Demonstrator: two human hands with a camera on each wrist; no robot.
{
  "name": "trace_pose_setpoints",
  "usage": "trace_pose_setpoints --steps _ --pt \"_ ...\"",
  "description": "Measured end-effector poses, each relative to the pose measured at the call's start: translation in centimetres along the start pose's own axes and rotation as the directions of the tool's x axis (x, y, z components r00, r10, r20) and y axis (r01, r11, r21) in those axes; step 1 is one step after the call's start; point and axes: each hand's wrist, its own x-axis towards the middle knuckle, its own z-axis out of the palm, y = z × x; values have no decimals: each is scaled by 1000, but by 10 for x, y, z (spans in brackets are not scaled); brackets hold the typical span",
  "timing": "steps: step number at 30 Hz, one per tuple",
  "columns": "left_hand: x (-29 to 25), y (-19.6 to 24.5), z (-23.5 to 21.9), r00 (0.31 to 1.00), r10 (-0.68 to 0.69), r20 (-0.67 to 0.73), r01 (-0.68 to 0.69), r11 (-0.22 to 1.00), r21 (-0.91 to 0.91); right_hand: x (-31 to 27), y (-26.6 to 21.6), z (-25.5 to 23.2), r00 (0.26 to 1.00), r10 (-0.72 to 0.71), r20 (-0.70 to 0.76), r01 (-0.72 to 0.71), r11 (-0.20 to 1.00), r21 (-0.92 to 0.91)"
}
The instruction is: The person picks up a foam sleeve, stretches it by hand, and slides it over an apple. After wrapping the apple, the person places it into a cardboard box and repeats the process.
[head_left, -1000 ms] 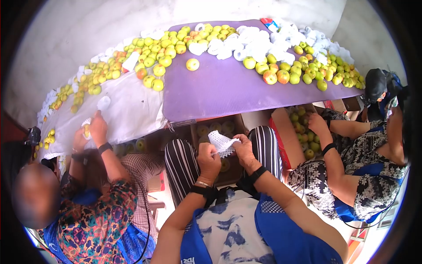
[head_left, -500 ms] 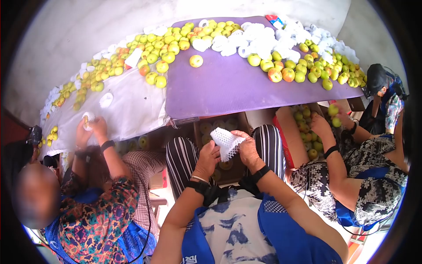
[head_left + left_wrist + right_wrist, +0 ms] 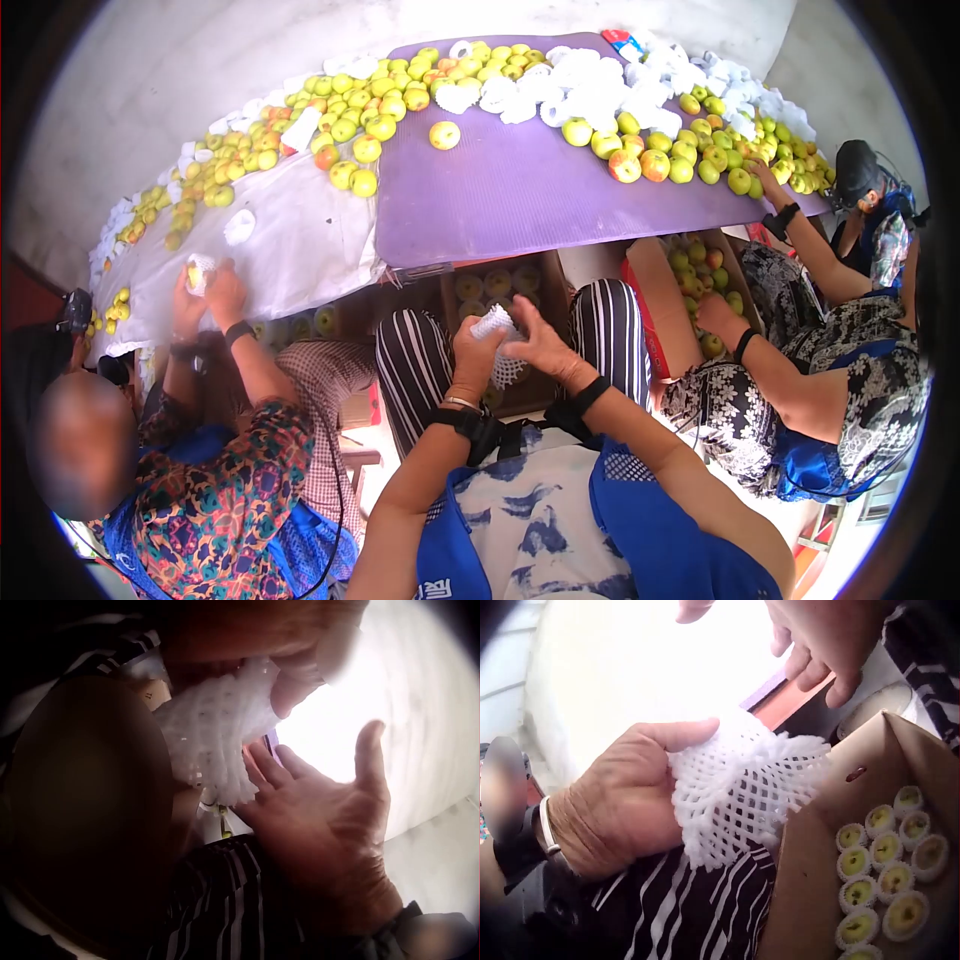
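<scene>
A white foam fruit net (image 3: 507, 372) hangs in front of the wearer over a cardboard box. My left hand (image 3: 634, 791) holds it, thumb pressed along its upper edge and the other fingers behind the mesh. In the right wrist view the net (image 3: 742, 791) flares wide at its lower end, and no fruit shows through its holes. My right hand (image 3: 322, 814) is beside the net, its thumb raised and fingers spread, with nothing in it. Below, the box (image 3: 802, 877) contains several apples (image 3: 894, 879) in white foam nets.
A purple mat (image 3: 500, 205) covers the table ahead, with loose apples (image 3: 655, 165) and a pile of white foam nets (image 3: 585, 85) along its far side. One person (image 3: 220, 470) sits at my left, another (image 3: 780, 370) at my right beside an open box of apples (image 3: 690, 265).
My right hand has let go of the foam net and spread its fingers; the left hand now holds it alone. The person on the right has reached up to the apples on the table.
</scene>
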Motion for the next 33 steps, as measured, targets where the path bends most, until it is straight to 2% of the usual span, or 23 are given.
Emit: trace_pose_setpoints --steps 1,2,3,4,6,7,8,9,11,15,17,18,20,21,23,24,26,27,29,30,31,32,33 --pt "-1 -1 -1 1000 7 3 -7 1000 -1 -1 6 6 998 58 18 -56 996 -71" --pt "-2 1 -1 999 -37 14 38 994 -106 -2 9 9 992 122 36 -116 983 -142" --pt "-3 4 -2 996 -80 29 85 974 -208 -1 9 10 992 122 36 -116 983 -142" --pt "-3 2 -3 996 -79 30 83 975 -207 1 11 12 989 120 84 -108 984 -145" --pt "-1 0 -4 984 -178 23 178 947 -267 1 11 15 984 122 131 -102 984 -149" --pt "1 -3 -5 984 -179 24 179 947 -268 -1 10 16 966 204 158 -178 970 -166" --pt "3 -10 -7 979 -200 29 197 911 -363 -2 11 18 942 283 181 -250 950 -186" --pt "4 -7 -6 974 -224 34 215 865 -454 -3 13 19 941 285 180 -252 949 -187" --pt "3 -3 -3 971 -225 76 230 817 -529 -2 24 21 920 347 180 -340 938 -73" --pt "2 -2 -6 963 -217 160 268 705 -657 -1 28 21 905 366 217 -359 930 -72" --pt "3 -1 -5 969 -185 162 245 690 -681 -7 13 18 934 192 303 -205 979 14" --pt "2 0 -5 975 -151 163 222 675 -704 -8 8 19 933 193 303 -206 978 13" --pt "3 2 -6 973 -128 194 228 678 -699 -10 2 20 934 204 294 -271 940 208" --pt "2 6 -6 969 -103 225 233 682 -693 -10 5 21 933 207 294 -274 939 209" --pt "-1 12 -6 967 -115 228 244 672 -699 -7 14 23 882 330 336 -428 859 281" --pt "-1 14 -6 966 -127 226 252 662 -706 -5 16 23 882 331 337 -428 860 277" --pt "1 11 -9 964 -139 228 263 633 -728 -2 20 24 849 411 331 -444 896 25" --pt "0 13 -10 960 -152 233 277 606 -746 -4 21 28 847 414 334 -445 895 22" --pt "-4 20 -9 960 -189 209 282 645 -710 -11 23 38 946 265 187 -244 962 -126" --pt "-6 28 -6 957 -223 188 291 684 -669 -11 33 42 948 263 177 -243 961 -131" --pt "-10 37 -3 966 -176 189 256 743 -619 -7 50 45 966 223 129 -191 956 -225" --pt "-10 37 -1 966 -167 198 256 741 -621 -4 62 47 980 178 85 -143 937 -318" --pt "-12 35 -1 974 -136 181 219 763 -608 -3 60 49 989 116 89 -82 944 -320"
